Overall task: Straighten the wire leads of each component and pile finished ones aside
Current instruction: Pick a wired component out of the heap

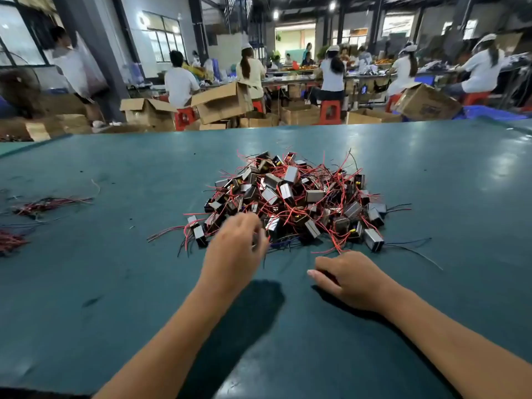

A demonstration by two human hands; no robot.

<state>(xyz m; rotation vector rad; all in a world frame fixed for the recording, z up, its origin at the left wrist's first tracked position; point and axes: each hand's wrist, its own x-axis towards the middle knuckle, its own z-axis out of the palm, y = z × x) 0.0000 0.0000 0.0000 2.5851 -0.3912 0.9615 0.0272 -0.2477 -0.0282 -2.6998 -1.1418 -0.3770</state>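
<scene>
- We see a big pile of components point(290, 203) in the middle of the green table point(431, 174). They are little boxes with red and black wires that stick out every way and tangle together.
- Our left hand point(234, 249) reaches into the near edge of the pile. Its fingers curl down among the boxes. It looks blurry, so we cannot tell if it already pinches one or is just about to.
- Our right hand point(349, 279) rests on the table just in front of the pile. Its fingers are loosely curled and it seems to hold nothing. A red wire from the pile lies close to its knuckles.
- Far to the left, well apart from the big pile, lie some small bunches of wires point(51, 204) that look straighter. We think these are the finished ones, but they are too small and blurry to be sure.
- We judge the job is only just started. The finished bunches are small, and the big pile is still very full.
- Most of the work is left: pick one piece, pull its wires straight, put it aside, and do that again and again.
</scene>
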